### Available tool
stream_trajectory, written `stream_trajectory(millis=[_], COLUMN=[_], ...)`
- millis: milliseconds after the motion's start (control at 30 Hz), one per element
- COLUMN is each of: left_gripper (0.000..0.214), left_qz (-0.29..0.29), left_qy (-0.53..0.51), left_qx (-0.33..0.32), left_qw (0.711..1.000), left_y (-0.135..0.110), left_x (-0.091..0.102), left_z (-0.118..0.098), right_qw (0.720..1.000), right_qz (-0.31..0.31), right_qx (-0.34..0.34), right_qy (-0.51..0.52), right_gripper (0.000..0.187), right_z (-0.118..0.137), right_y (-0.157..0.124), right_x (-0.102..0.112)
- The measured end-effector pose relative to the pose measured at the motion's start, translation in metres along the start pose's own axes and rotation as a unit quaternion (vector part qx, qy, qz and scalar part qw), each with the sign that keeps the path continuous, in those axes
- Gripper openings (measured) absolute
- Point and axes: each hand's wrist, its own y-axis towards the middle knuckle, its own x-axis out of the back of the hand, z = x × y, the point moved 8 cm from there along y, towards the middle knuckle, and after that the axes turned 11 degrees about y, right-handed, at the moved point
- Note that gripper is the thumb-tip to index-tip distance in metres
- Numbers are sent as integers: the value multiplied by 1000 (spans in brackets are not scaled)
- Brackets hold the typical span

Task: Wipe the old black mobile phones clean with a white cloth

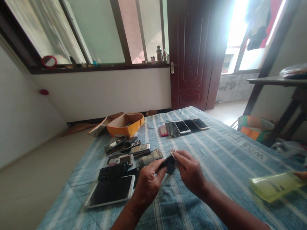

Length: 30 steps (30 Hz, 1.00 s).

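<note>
Between my hands is a dark, flat mobile phone (170,166), tilted and partly covered by fingers. My left hand (149,181) grips its left side between thumb and fingers. At its upper right, my right hand (190,169) pinches a small whitish piece (173,151), whose kind I cannot make out. Just beyond my left hand lies a grey phone (151,157). Farther left are a keypad phone (140,149), a white phone with a dark screen (124,160), a black keypad phone (112,172) and a large white tablet (110,192).
An orange cardboard box (127,129) stands open at the bed's far left. Several flat smartphones (182,127) lie in a row near the far edge, beside a small pink device (163,131). A yellow translucent pouch (273,187) rests at right on the striped bedspread (216,159).
</note>
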Motion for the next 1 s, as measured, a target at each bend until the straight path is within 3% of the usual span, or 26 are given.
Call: stream_trajectory(millis=[233, 467, 633, 767, 1000], left_gripper=[22, 21, 22, 24, 21], left_qz=[12, 5, 20, 18, -43], left_qy=[49, 60, 21, 1, 60], left_qx=[-6, 4, 15, -6, 4], left_qw=[999, 998, 999, 1000, 997], left_y=[2, -4, -10, -12, -20], left_x=[12, 24, 18, 8, 12], left_z=[-2, 6, 5, 0, 15], right_qw=[992, 986, 989, 982, 978], right_qz=[93, 89, 101, 119, 123], right_qx=[51, 40, 98, 130, 73], right_qy=[-65, -133, -55, -70, -150], right_gripper=[29, 30, 28, 29, 28], right_z=[7, -11, 24, 43, -1], right_y=[-14, -13, -12, -14, -10], right_x=[-28, -19, -25, -32, -20])
